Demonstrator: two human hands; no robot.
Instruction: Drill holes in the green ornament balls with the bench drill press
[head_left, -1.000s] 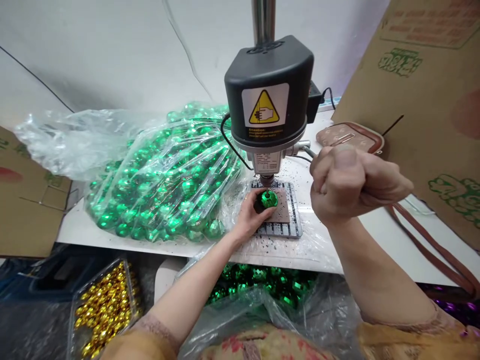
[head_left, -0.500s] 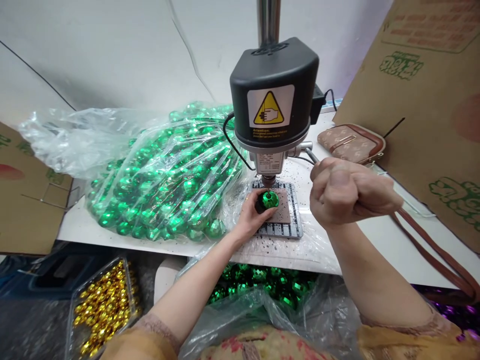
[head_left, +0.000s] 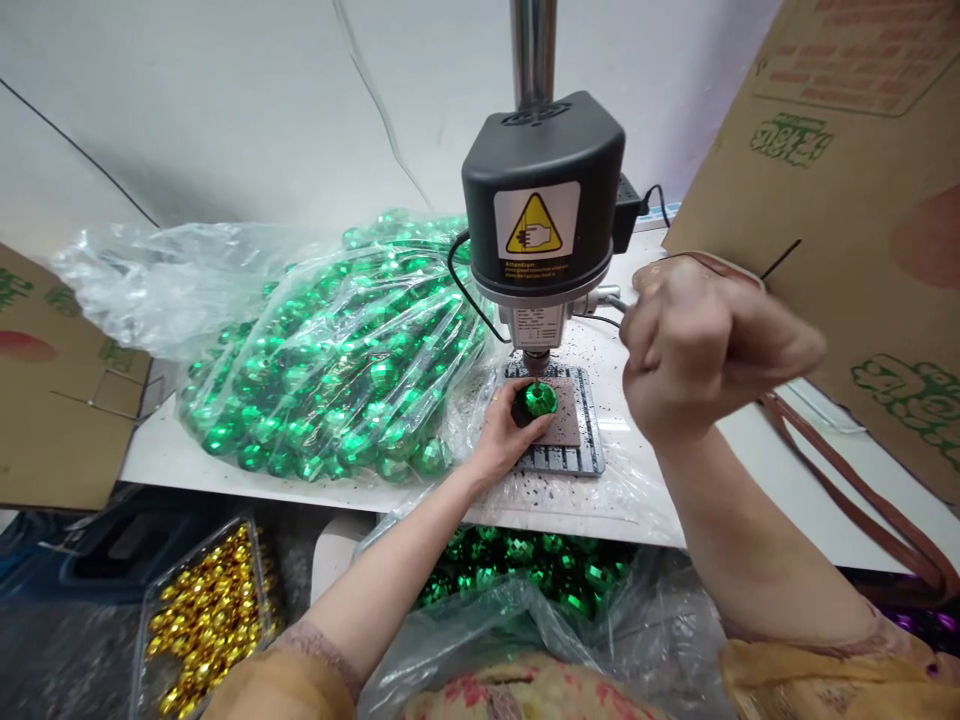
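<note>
Head view: one drill press (head_left: 544, 185), one lever (head_left: 616, 303), right hand (head_left: 682, 350) closed around it. Left hand (head_left: 504, 428) pinches one green ball (head_left: 541, 399) on one brown board (head_left: 567, 430), beneath the chuck (head_left: 536, 362). Cardboard boxes (head_left: 847, 220): two, one each side. One clear tray (head_left: 264, 570), gold balls (head_left: 206, 610) too many to count.

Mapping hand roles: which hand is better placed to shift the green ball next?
Left, likely: the left hand curls around the green ball below the drill; the right hand is fisted away from the ball.
</note>
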